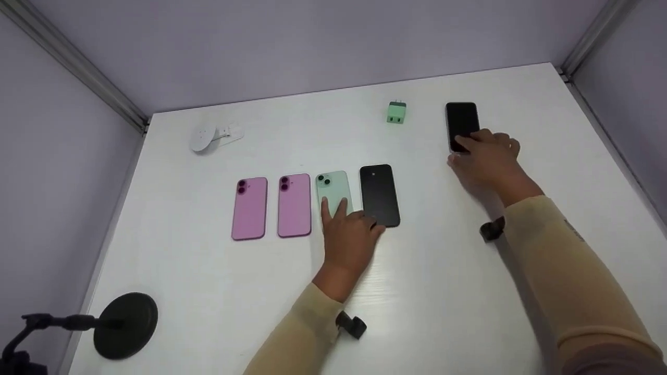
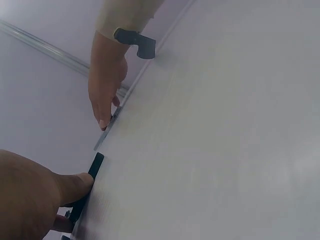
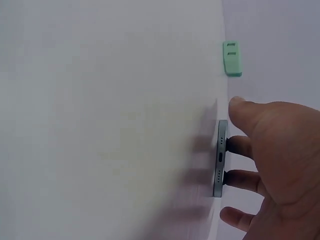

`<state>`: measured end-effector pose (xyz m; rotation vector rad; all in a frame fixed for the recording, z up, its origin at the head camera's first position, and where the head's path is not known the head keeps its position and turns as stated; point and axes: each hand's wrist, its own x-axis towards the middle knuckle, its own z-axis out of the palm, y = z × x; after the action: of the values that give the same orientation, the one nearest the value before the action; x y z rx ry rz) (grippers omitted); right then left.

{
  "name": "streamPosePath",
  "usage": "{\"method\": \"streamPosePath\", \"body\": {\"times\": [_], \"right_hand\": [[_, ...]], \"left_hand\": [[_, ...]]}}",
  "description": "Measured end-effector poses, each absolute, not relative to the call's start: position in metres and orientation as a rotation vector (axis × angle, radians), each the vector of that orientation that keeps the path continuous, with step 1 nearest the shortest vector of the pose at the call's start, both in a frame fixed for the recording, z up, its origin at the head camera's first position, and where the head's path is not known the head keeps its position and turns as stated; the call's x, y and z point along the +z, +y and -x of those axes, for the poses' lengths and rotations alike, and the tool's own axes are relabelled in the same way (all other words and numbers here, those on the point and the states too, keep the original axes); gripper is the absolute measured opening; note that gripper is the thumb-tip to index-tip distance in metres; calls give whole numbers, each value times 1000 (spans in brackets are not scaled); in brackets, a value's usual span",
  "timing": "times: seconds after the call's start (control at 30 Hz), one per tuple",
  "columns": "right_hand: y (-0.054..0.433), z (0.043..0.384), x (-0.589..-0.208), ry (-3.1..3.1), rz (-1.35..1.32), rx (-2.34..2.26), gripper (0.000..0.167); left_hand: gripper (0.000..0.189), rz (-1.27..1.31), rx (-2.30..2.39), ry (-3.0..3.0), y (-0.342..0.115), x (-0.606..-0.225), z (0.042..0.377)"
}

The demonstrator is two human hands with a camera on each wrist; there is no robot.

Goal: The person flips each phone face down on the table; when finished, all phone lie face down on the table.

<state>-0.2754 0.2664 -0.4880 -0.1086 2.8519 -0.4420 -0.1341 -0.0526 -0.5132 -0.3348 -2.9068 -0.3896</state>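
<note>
We see the left hand palm down across two phones. Its two outer fingers are spread in a V over the green phone, the other two lie bent over the near end of the black phone, and the thumb rests at that phone's near corner; the left wrist view shows the thumb against its edge.

Farther right, the right hand arches over the far phone, fingers spread. From the right wrist we see two fingertips on its dark face, while the thumb and the lowest finger stand apart from it. Both forearms reach forward in tan sleeves, a black wrist device below the left hand and another below the right.

The white table bears all five phones. Left of the green phone, in the same row, we see one pink phone and then a second pink phone. The charger sits left of the far phone, a white stand lies at the back left, and a round black base stands at the near left.
</note>
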Motion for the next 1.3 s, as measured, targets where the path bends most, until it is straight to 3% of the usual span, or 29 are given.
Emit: {"method": "streamPosePath", "body": {"times": [0.23,0.67,0.97,1.1,1.3], "right_hand": [[250,222,-488,2865,336,-424,63],[221,135,-494,2957,526,-484,55],[222,134,-498,2979,553,-587,53],[234,141,-502,2954,586,-692,52],[241,149,-506,2823,535,-870,65]], "left_hand": [[32,357,-395,-2877,-54,-518,137],[30,366,-444,-2864,-63,-518,140],[34,340,-401,-2900,-51,-516,142],[42,492,-431,-2949,-33,-513,143],[53,740,-395,-3006,-9,-515,149]]}}
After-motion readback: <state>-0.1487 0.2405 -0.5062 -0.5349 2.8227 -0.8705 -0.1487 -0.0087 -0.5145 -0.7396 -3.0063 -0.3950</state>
